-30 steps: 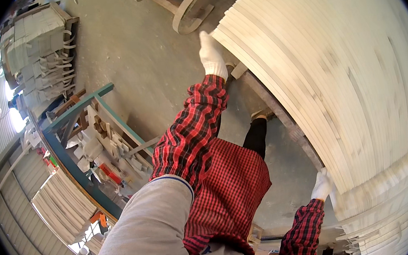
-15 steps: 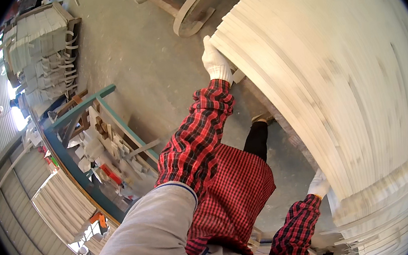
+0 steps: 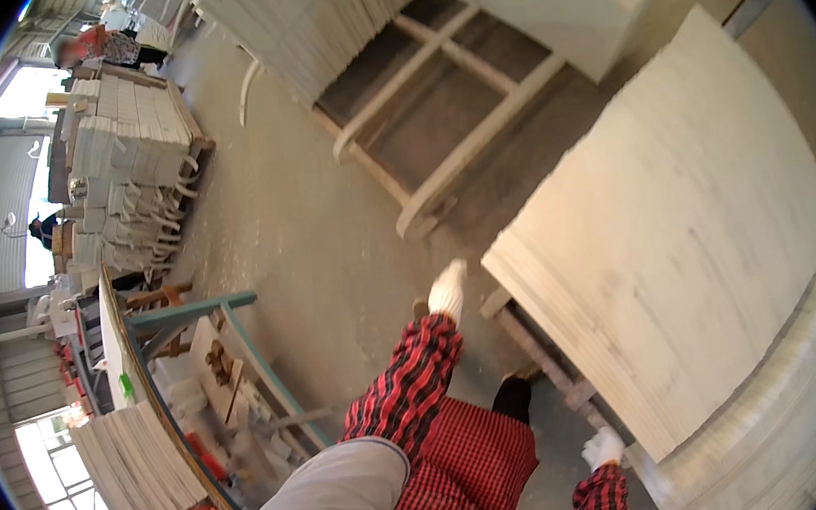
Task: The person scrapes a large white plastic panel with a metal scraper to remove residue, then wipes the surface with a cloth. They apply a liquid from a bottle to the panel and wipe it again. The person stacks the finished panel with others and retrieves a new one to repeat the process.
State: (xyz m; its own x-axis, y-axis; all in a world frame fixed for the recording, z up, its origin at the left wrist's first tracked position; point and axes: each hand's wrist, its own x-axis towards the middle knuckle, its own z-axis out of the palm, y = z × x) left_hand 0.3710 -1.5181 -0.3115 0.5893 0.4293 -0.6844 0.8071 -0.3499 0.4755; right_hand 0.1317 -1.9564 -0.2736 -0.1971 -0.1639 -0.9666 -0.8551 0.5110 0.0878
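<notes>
My left hand [image 3: 448,293], in a white knit glove, is held just off the near left corner of a tall stack of curved, pale wooden panels [image 3: 658,196]. Its fingers point away from me, and nothing shows in them. Lower right, my right hand [image 3: 603,447], gloved too, hovers by the stack's near lower corner, close to a wooden rail [image 3: 535,351] under the panels. Its fingers look loosely bent with the thumb apart, and no held thing is visible. The panels' edges lie roughly flush.
Beyond the stack, a low wooden rack [image 3: 475,132] carries more pale panels [image 3: 326,18]. At left stand a green-framed workbench [image 3: 198,307] with boards on it and a large pile of curved pieces [image 3: 130,156]. Another person [image 3: 108,47] is far off. Concrete floor [image 3: 305,236] lies between.
My view has swung so the stack sits lower and further right. My left hand has come away from the stack's corner, and my right hand from its side edge. More of the rack shows.
</notes>
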